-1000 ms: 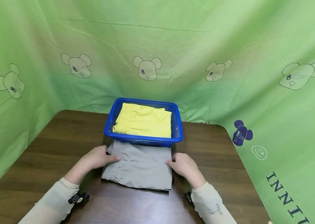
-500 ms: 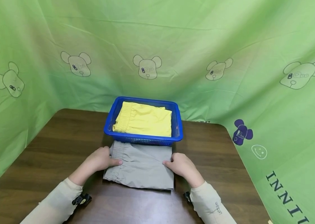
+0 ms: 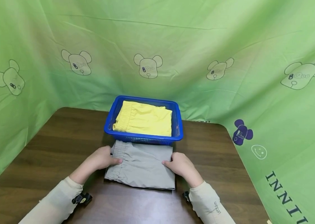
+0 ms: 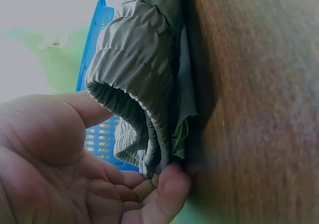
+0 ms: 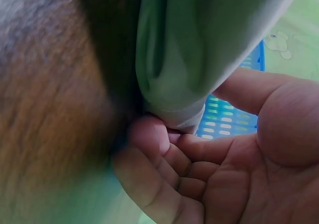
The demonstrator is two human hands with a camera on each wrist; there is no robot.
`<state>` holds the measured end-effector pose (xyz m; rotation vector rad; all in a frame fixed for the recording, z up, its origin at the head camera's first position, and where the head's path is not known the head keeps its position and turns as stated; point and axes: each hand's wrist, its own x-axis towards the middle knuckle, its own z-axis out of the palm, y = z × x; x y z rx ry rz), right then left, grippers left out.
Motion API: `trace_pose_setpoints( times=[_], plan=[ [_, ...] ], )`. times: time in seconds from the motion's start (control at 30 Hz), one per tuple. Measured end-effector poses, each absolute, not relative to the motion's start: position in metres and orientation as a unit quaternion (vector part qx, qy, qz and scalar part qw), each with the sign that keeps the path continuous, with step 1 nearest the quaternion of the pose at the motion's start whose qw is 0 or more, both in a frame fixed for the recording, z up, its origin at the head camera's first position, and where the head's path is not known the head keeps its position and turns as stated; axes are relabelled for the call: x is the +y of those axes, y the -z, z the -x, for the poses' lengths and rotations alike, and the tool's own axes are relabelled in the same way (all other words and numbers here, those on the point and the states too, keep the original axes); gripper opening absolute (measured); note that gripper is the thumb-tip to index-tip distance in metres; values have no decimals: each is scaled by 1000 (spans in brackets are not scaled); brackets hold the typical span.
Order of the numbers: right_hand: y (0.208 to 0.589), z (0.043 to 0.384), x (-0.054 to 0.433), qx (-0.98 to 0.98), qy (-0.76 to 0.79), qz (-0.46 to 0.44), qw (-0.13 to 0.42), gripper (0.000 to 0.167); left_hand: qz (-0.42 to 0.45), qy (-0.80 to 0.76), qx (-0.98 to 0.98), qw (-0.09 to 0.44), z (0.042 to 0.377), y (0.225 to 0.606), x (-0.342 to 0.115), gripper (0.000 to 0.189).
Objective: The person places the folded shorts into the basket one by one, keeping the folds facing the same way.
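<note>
Folded grey shorts (image 3: pixel 143 166) with a gathered elastic waistband lie on the table, just in front of a blue basket (image 3: pixel 146 139). At the waistband end, my left hand (image 3: pixel 100 158) grips them, thumb on top and fingers tucked underneath. My right hand (image 3: pixel 182 165) holds the opposite end in the same way. The left wrist view shows the layered waistband (image 4: pixel 132 59) between thumb and fingers. Seen from the right wrist, the folded cloth (image 5: pixel 194 50) bulges above the curled fingers. Inside the basket lies yellow folded clothing (image 3: pixel 146 119), also with an elastic band.
The brown wooden table (image 3: pixel 62 137) has rounded far corners. A green curtain (image 3: pixel 185 37) printed with bear heads hangs close behind it and along both sides. The basket stands near the table's far edge.
The grey shorts have shifted slightly to the right. Both thumbs have moved further in over the cloth. The basket and the yellow clothing stay in place.
</note>
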<state>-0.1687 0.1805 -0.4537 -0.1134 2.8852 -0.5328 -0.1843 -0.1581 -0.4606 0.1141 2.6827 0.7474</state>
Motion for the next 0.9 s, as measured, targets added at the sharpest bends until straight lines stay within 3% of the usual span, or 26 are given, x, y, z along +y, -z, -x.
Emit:
trace_pose_setpoints(
  times=[0.37,0.63,0.9],
  plan=[
    [457,171,181,979,177,38,93,42,-40,-295,940,168,183,461,-154,109],
    [458,171,179,980,173,29,90,42,-17,-322,933,157,187,470,-153,98],
    [454,168,176,982,158,-39,92,43,-10,-365,921,139,188,473,-147,92]
  ],
)
